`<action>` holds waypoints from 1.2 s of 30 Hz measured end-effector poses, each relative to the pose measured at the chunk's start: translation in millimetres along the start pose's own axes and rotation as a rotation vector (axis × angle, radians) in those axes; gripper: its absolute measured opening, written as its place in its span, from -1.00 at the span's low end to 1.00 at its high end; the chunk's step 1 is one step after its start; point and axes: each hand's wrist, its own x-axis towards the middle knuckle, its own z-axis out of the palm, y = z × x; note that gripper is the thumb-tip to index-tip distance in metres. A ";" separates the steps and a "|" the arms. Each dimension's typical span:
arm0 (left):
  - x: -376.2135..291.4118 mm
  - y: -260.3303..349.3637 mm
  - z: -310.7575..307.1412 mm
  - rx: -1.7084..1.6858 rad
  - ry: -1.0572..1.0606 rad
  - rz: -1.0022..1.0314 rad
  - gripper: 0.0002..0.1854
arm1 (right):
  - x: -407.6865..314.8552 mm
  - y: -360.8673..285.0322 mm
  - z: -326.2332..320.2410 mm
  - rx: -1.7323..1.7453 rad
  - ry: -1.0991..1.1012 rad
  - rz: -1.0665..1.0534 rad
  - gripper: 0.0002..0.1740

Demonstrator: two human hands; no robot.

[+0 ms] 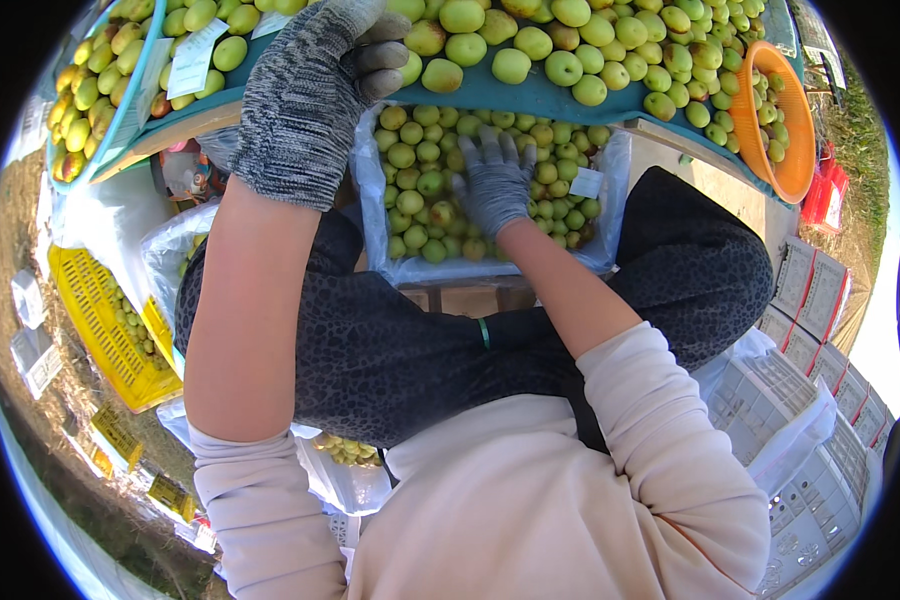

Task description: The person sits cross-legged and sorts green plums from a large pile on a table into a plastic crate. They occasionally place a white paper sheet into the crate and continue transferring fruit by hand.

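Observation:
My left hand (307,105), in a black-and-grey knit glove, is raised over the edge of the sorting table at the top. Its fingers are curled beside the green jujubes (465,49) there; whether they hold one is hidden. My right hand (499,180), in a thin grey glove, lies palm down with fingers spread on the green jujubes (427,180) filling a crate. A pale plastic liner (621,217) covers that crate's walls, and a small paper slip (586,182) rests among its fruit. The crate stands between my knees, just below the table's edge.
Teal cloth (495,101) covers the table. An orange basket (742,112) of fruit lies tilted at its right end; a blue-rimmed basket (150,60) is at the left. A yellow crate (90,315) stands on my left. White crates (802,487) and stacked boxes (817,285) are on my right.

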 end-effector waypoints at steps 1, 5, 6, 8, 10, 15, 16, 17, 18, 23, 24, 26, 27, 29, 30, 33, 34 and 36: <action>0.7 -1.8 -2.9 0.002 0.006 0.003 -0.59 | 2.0 -0.8 -3.3 -0.037 -0.132 0.002 -0.32; -1.3 -2.0 -3.2 0.022 0.010 -0.015 -0.57 | 0.7 23.0 -12.2 -0.070 -0.321 -0.058 -0.40; -3.6 -1.6 -1.3 0.020 -0.025 0.014 -0.58 | -3.2 31.6 -13.2 -0.034 -0.381 -0.042 -0.42; -6.8 2.2 2.6 0.019 -0.054 0.020 -0.60 | -12.0 45.5 -13.0 0.079 -0.331 -0.051 -0.47; -10.9 8.3 6.0 -0.026 -0.098 0.028 -0.63 | -14.4 58.8 -12.2 0.173 -0.255 0.055 -0.52; -30.4 13.2 19.8 -0.147 -0.122 0.042 -0.72 | 14.6 111.4 -14.7 0.198 0.079 0.420 -0.49; -32.3 10.8 25.1 -0.090 -0.045 0.070 -0.72 | 23.7 127.0 -16.2 0.141 0.040 0.426 -0.46; -33.6 8.9 29.5 -0.034 0.030 0.098 -0.72 | 27.3 139.4 -15.5 0.083 0.003 0.432 -0.43; -32.7 10.3 31.0 -0.048 0.010 0.082 -0.72 | 26.9 147.9 -11.7 0.010 -0.056 0.427 -0.40; -35.7 9.9 34.6 -0.093 0.014 0.114 -0.71 | -2.6 153.1 12.4 -0.266 0.028 0.184 -0.29; -35.6 10.4 35.0 -0.085 0.010 0.123 -0.71 | -4.1 149.9 12.0 -0.244 0.098 0.169 -0.31; -36.7 11.8 35.1 -0.051 0.018 0.115 -0.71 | -4.4 134.4 5.5 -0.241 0.047 0.258 -0.36; -37.2 12.4 35.3 -0.026 0.029 0.100 -0.72 | -2.2 123.3 -1.2 -0.200 0.076 0.220 -0.39; -37.3 14.9 34.6 -0.016 0.011 0.098 -0.72 | 0.5 91.1 -16.5 -0.088 0.078 0.199 -0.43; -36.5 16.3 34.4 -0.026 -0.023 0.104 -0.71 | -3.4 69.6 -22.2 0.121 0.096 0.093 -0.50; -34.9 18.5 34.4 0.017 0.035 -0.019 -0.69 | -16.5 -3.5 -24.2 0.231 -0.351 0.009 -0.54; -34.2 18.9 34.7 0.030 0.061 -0.024 -0.69 | -18.7 -21.5 -23.1 0.253 -0.395 0.005 -0.51; -34.5 18.8 36.1 0.032 0.065 -0.016 -0.69 | -23.9 -39.0 -22.1 0.160 -0.480 -0.054 -0.51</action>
